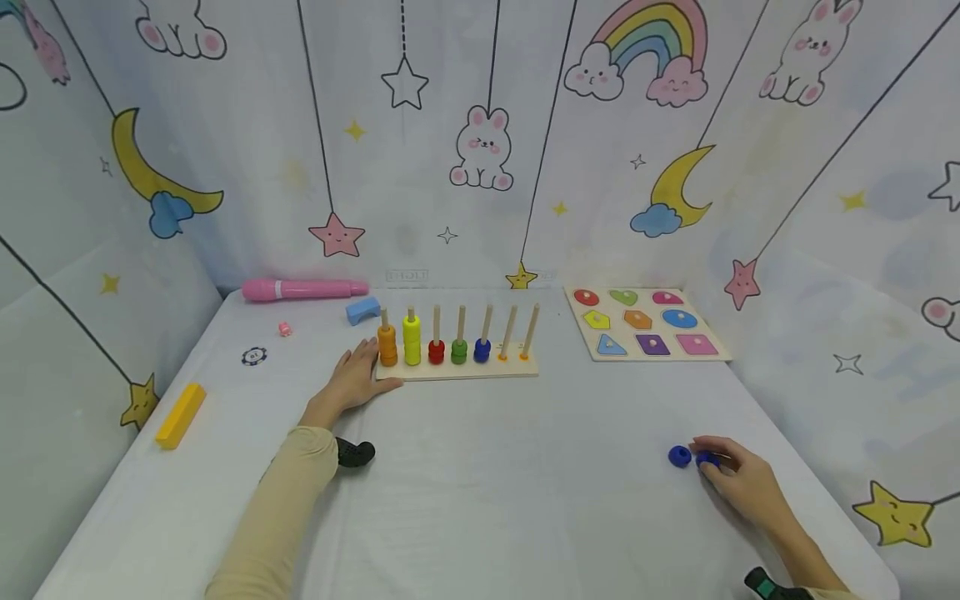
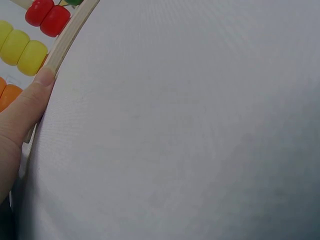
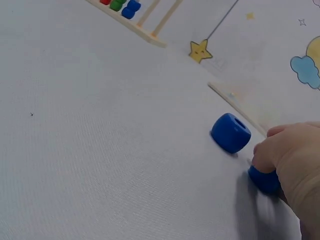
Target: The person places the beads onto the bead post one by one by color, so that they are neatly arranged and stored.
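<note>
My left hand [image 1: 352, 377] holds the left end of a wooden peg board [image 1: 457, 372], its thumb [image 2: 30, 102] along the front edge. Orange beads [image 1: 387, 346] and yellow beads [image 1: 412, 340] sit stacked on the two leftmost pegs. Red beads [image 1: 437, 352], green beads [image 1: 459, 352] and blue beads [image 1: 482, 351] make lower stacks; the two rightmost pegs carry none. Far to the right, my right hand [image 1: 746, 483] pinches a blue bead [image 3: 264, 179] low over the table, partly covered by the fingers. Just left of it lies another blue bead [image 3: 230, 133], its hole showing.
A shape puzzle board [image 1: 637, 323] lies at the back right. Toward the back left are a pink microphone-like stick [image 1: 303, 289], a blue arch block [image 1: 363, 311], a small pink piece [image 1: 284, 329] and a poker chip [image 1: 254, 357]. A yellow block [image 1: 181, 416] lies near the left edge.
</note>
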{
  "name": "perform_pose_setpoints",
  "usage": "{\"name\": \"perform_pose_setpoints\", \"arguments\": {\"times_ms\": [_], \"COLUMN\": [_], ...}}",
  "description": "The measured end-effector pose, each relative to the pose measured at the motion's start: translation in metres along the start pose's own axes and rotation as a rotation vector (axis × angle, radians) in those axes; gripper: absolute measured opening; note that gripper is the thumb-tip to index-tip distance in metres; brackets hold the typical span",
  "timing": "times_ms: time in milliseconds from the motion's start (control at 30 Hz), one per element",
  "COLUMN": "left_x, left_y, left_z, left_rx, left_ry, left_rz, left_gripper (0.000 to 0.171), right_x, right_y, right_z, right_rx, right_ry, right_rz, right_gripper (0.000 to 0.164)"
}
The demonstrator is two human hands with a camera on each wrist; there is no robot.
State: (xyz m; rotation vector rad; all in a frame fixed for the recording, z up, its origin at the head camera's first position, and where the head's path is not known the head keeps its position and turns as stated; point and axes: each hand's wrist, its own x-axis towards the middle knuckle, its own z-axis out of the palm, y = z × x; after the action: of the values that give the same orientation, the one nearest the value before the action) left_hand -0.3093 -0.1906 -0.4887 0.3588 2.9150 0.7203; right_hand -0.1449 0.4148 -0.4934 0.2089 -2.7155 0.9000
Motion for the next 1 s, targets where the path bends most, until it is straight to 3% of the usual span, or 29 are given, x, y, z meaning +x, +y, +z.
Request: {"name": "perform_pose_setpoints", "arguments": {"times_ms": [300, 433, 567, 1000], "left_x": [0.001, 0.001, 0.001, -0.001], "left_y": [-0.001, 0.0, 0.0, 0.0], "left_z": [0.001, 0.0, 0.0, 0.0], "left_rx": [0.009, -0.003, -0.004, -0.019], "left_ry": [0.008, 0.001, -0.002, 0.014], "left_rz": [0.01, 0.005, -0.001, 0.029], "left_gripper": [0.095, 0.094, 0.094, 0.092], "right_x": [0.012, 0.035, 0.07, 0.184], "right_y": [-0.005, -0.017, -0.034, -0.171], "right_z": [0.001, 0.005, 0.018, 0.068], "right_rx": [-0.055, 0.019, 0.119, 0.257], "right_ry": [0.071, 0.091, 0.086, -0.06], "right_rz": [0.04, -0.02, -0.138, -0.33], "right_gripper": [0.028, 0.029, 0.03, 0.029]}}
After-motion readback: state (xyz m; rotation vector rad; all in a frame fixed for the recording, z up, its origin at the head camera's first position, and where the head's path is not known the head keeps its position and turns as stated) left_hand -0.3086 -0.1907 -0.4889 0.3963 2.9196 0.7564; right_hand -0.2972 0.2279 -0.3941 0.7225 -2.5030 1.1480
